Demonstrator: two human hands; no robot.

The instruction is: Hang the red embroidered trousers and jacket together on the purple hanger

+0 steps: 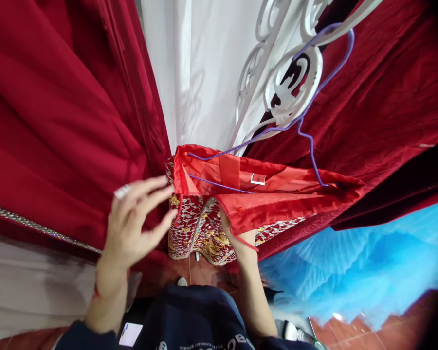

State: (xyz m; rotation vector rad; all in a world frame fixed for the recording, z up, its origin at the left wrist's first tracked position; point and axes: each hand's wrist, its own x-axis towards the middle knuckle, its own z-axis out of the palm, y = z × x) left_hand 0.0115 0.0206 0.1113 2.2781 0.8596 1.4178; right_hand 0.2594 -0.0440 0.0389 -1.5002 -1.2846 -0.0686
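Note:
A red garment with a satin waistband point(270, 214) and gold-and-silver embroidered outside point(204, 233) hangs from a purple wire hanger point(324, 82). It gapes at the front, showing a lighter red lining and a small size label point(258, 179) marked S. My left hand point(133, 218), a ring on one finger, is by the garment's left edge. Its fingers and thumb are spread apart, the tips at or very near the cloth. My right hand point(241, 238) reaches up under the front flap, between lining and embroidered side. The cloth hides its fingers.
The hanger hooks onto a white scrollwork metal rack point(295, 92). Dark red cloth point(58, 97) hangs on the left, with more red cloth point(397, 92) at the right. A blue ruffled garment point(361, 262) spreads lower right. A phone-like white rectangle point(130, 334) lies low by my body.

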